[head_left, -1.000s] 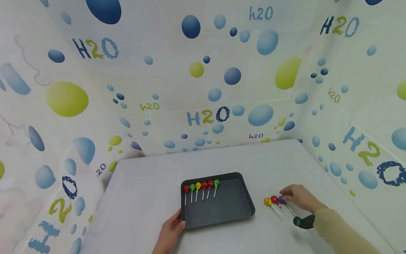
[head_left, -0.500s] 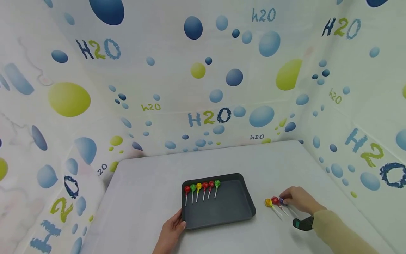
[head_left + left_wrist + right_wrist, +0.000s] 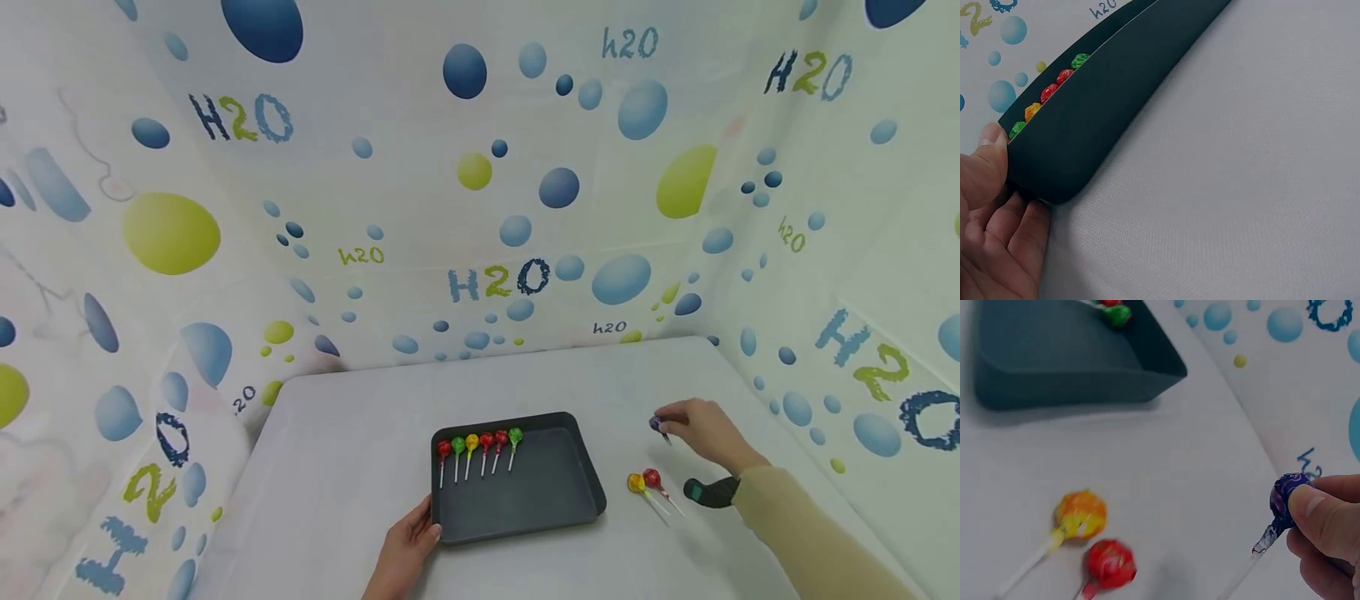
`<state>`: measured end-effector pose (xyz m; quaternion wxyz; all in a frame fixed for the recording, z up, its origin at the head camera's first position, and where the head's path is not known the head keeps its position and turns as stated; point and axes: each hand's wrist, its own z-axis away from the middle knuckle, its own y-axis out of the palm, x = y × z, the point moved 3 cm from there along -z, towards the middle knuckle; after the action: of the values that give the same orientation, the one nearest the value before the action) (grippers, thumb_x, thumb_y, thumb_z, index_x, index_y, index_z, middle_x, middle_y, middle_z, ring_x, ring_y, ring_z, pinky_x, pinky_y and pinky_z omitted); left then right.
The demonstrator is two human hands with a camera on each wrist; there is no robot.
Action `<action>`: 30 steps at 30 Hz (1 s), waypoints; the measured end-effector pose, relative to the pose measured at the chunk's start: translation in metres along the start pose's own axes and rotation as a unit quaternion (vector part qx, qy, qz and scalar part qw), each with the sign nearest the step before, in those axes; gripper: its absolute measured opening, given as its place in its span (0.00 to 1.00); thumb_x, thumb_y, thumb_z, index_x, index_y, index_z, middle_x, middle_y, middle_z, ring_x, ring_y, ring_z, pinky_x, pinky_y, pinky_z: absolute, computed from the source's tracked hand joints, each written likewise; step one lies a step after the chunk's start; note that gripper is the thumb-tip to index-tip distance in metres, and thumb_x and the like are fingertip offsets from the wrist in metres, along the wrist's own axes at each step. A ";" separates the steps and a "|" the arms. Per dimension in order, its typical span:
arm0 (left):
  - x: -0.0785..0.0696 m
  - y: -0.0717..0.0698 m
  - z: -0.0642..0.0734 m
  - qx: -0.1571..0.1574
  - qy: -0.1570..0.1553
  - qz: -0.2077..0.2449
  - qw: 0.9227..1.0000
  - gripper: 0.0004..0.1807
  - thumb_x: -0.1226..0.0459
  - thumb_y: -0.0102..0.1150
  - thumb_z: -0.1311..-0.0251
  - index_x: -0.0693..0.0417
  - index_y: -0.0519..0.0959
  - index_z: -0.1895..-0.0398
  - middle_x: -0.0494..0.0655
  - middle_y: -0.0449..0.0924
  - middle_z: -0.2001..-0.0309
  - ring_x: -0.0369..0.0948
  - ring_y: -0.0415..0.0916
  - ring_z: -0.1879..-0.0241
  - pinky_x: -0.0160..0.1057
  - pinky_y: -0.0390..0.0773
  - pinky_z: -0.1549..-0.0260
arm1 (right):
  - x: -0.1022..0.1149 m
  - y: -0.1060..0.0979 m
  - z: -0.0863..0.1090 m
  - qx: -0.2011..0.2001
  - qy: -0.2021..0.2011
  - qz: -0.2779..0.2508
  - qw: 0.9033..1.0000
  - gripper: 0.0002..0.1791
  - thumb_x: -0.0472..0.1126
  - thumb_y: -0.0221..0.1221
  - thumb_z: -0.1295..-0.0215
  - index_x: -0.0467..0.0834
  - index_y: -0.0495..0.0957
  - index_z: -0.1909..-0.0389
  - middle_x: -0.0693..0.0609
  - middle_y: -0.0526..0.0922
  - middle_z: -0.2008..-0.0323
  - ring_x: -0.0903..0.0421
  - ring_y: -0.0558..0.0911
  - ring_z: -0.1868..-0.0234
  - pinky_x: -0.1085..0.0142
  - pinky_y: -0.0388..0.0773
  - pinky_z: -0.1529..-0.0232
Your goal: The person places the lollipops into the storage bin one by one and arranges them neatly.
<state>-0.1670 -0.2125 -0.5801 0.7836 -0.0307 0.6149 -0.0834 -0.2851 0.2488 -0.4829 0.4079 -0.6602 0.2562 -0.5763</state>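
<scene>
We find the purple lollipop (image 3: 1288, 495) in the right hand (image 3: 701, 427), to the right of the tray (image 3: 528, 496) and farther from the person than the yellow lollipop (image 3: 636, 482) and red lollipop (image 3: 652, 478) lying on the table (image 3: 360, 442). The thumb and fingers pinch it at its wrapped head. Its long axis is slanted: in the head view the head points away and to the left, the stick toward the near right; in the right wrist view the stick runs from the head down and leftward. It appears to be off the table surface.

We note that the yellow and red lollipops lie side by side, sticks likewise directed to the near right.

The left hand (image 3: 407, 540) grips the tray near its near left corner, thumb on the rim and fingers curled against the lower outside. Inside, along the far edge and toward the left, we count a row of six lollipops (image 3: 487, 439): red, green, yellow, red, red, green. Their heads point to the far edge, their sticks toward the person, most leaning slightly left at the near end
</scene>
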 end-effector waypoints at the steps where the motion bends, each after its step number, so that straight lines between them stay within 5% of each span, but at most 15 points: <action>1: 0.000 0.000 0.000 -0.001 0.000 -0.001 1.000 0.35 0.67 0.55 0.35 0.77 0.52 0.32 0.72 0.52 0.32 0.60 0.54 0.32 0.41 0.71 0.40 | 0.006 -0.002 -0.005 -0.014 0.001 -0.002 1.000 0.14 0.37 0.59 0.35 0.37 0.81 0.50 0.47 0.85 0.60 0.52 0.80 0.60 0.51 0.82 0.52; 6: 0.002 -0.003 0.002 -0.008 0.011 -0.003 1.000 0.34 0.68 0.55 0.35 0.77 0.53 0.32 0.73 0.53 0.32 0.60 0.54 0.33 0.40 0.72 0.41 | 0.043 0.002 -0.028 -0.086 0.033 -0.034 0.995 0.15 0.39 0.58 0.34 0.37 0.80 0.49 0.42 0.84 0.56 0.46 0.80 0.56 0.48 0.81 0.52; 13: 0.006 -0.002 0.003 0.001 0.035 0.011 0.999 0.34 0.70 0.54 0.36 0.79 0.53 0.33 0.73 0.53 0.33 0.61 0.54 0.33 0.38 0.71 0.41 | 0.088 0.039 -0.053 -0.132 0.049 -0.065 0.988 0.14 0.40 0.59 0.35 0.38 0.82 0.51 0.43 0.85 0.55 0.45 0.82 0.53 0.50 0.81 0.52; 19: 0.003 -0.002 0.004 -0.003 0.021 0.004 1.000 0.34 0.68 0.55 0.36 0.76 0.53 0.32 0.71 0.53 0.32 0.59 0.55 0.33 0.39 0.71 0.40 | 0.116 0.078 -0.062 -0.135 0.039 -0.068 0.988 0.12 0.40 0.63 0.39 0.40 0.85 0.57 0.46 0.86 0.61 0.48 0.83 0.57 0.52 0.82 0.56; 30: 0.003 -0.002 0.003 0.002 0.050 0.006 0.999 0.33 0.71 0.55 0.36 0.78 0.54 0.33 0.72 0.55 0.33 0.60 0.56 0.33 0.39 0.71 0.41 | 0.137 0.139 -0.064 -0.100 0.061 -0.026 0.993 0.09 0.40 0.67 0.44 0.38 0.86 0.67 0.46 0.86 0.69 0.49 0.84 0.68 0.56 0.83 0.68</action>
<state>-0.1632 -0.2154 -0.5819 0.7523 -0.0216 0.6535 -0.0812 -0.3013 0.0480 -0.5234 0.3080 -0.6677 0.3197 -0.5976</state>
